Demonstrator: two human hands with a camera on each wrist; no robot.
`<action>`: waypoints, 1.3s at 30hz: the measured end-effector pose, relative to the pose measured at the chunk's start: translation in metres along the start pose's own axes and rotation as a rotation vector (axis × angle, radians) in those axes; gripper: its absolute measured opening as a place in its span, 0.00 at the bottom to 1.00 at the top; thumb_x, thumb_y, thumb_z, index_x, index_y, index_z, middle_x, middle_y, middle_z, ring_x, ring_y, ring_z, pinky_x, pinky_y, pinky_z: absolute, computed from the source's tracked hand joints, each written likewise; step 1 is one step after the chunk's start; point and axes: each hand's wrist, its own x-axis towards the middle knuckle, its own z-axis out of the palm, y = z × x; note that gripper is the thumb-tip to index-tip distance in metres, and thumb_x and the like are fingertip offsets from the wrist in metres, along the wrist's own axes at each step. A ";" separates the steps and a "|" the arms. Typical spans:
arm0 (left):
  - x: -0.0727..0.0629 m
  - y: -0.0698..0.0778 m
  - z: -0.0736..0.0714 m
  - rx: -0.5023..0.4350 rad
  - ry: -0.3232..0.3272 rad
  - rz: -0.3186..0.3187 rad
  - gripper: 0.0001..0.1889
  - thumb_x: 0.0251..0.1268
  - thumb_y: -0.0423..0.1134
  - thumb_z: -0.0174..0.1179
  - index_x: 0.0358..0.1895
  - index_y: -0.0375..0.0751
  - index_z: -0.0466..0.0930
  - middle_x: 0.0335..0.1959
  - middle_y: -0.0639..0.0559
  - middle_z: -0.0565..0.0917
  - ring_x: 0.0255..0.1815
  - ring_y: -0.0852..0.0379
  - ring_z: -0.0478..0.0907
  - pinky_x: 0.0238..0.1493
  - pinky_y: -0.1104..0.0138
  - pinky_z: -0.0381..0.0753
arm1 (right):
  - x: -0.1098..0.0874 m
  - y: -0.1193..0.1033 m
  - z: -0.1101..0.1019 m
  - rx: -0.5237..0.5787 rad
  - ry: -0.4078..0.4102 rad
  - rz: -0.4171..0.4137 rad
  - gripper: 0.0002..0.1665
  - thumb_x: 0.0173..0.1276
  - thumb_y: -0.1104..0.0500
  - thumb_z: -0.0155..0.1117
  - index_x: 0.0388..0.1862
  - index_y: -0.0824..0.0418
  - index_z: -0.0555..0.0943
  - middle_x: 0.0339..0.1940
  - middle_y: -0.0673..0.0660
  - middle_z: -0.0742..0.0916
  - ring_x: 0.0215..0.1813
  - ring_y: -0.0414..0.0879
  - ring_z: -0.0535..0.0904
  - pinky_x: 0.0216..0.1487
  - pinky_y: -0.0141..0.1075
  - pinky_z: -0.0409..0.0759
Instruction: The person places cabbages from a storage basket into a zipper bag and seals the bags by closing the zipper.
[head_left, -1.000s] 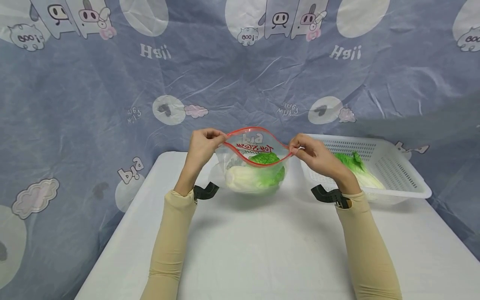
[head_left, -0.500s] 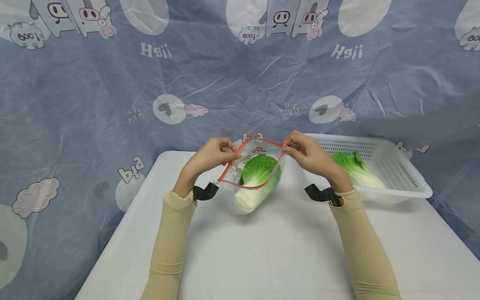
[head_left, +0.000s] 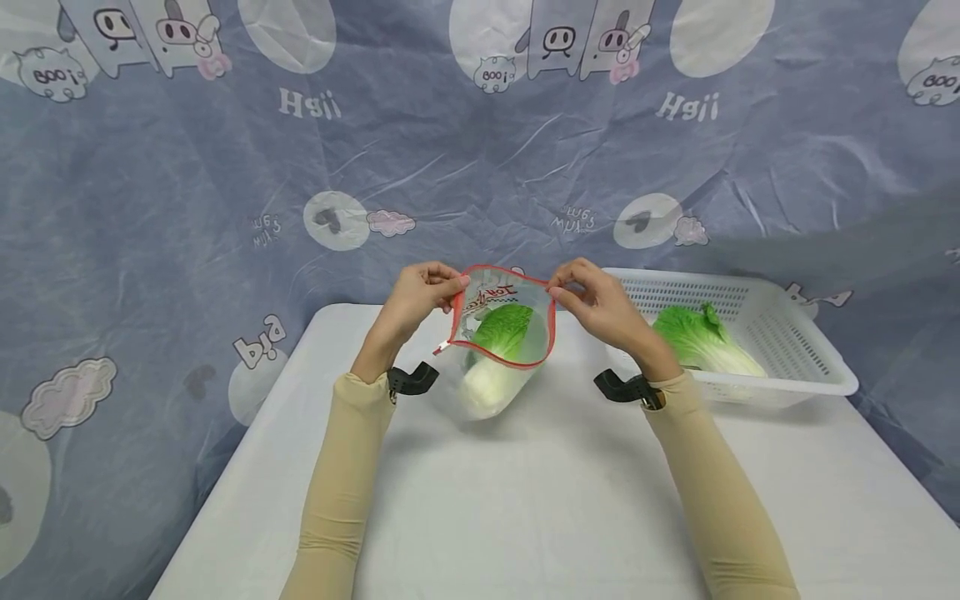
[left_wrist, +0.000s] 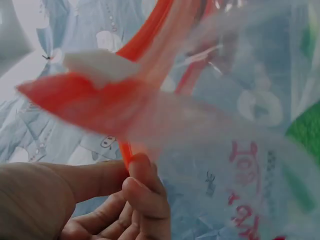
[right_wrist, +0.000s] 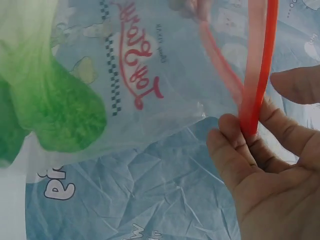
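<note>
A clear zip bag [head_left: 536, 329] with a red rim and red lettering stands with its mouth spread wide in the head view. Inside lies a napa cabbage [head_left: 491, 375], tilted, its white base toward the near left and green leaves toward the mouth. My left hand [head_left: 423, 296] pinches the red rim at the left; a white slider [left_wrist: 100, 66] hangs off the rim's corner near it. At the right side, my right hand [head_left: 596, 308] holds the rim with curled fingers [right_wrist: 227, 155], while its thumb is apart from the rim in the right wrist view.
A white perforated basket [head_left: 795, 333] stands on the right of the table, with another napa cabbage [head_left: 697, 337] in it. A white cloth [head_left: 510, 517] covers the table. A blue-grey printed curtain [head_left: 450, 150] hangs close behind.
The left hand has shifted its grip from the bag's corner to farther along the rim. My right hand has come left. The mouth is wider, and the cabbage has turned from sideways to slanting.
</note>
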 end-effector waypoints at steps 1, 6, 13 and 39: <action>0.000 0.000 -0.001 -0.003 0.030 0.016 0.10 0.62 0.39 0.66 0.39 0.34 0.80 0.25 0.53 0.82 0.22 0.59 0.75 0.29 0.66 0.79 | 0.002 0.005 0.002 0.023 0.001 0.013 0.09 0.71 0.64 0.58 0.47 0.67 0.79 0.50 0.61 0.79 0.52 0.51 0.78 0.52 0.35 0.80; -0.003 0.004 -0.002 0.050 0.182 0.099 0.09 0.60 0.40 0.68 0.36 0.36 0.82 0.25 0.52 0.82 0.22 0.55 0.77 0.31 0.61 0.81 | 0.013 0.040 0.018 0.090 -0.040 0.022 0.22 0.67 0.62 0.64 0.59 0.61 0.76 0.63 0.57 0.74 0.67 0.52 0.71 0.69 0.43 0.69; -0.005 0.004 0.010 0.184 0.197 0.097 0.06 0.58 0.36 0.68 0.33 0.38 0.82 0.25 0.48 0.83 0.25 0.44 0.81 0.28 0.63 0.82 | 0.020 0.072 0.042 0.006 -0.104 0.043 0.27 0.67 0.62 0.64 0.65 0.62 0.72 0.67 0.58 0.71 0.70 0.52 0.69 0.69 0.40 0.68; -0.007 -0.009 0.056 0.427 -0.193 -0.017 0.03 0.57 0.34 0.68 0.28 0.38 0.86 0.20 0.50 0.85 0.19 0.58 0.79 0.24 0.66 0.78 | -0.054 0.138 -0.124 -0.429 -0.275 0.759 0.33 0.60 0.43 0.67 0.27 0.72 0.67 0.23 0.62 0.70 0.28 0.55 0.69 0.31 0.45 0.73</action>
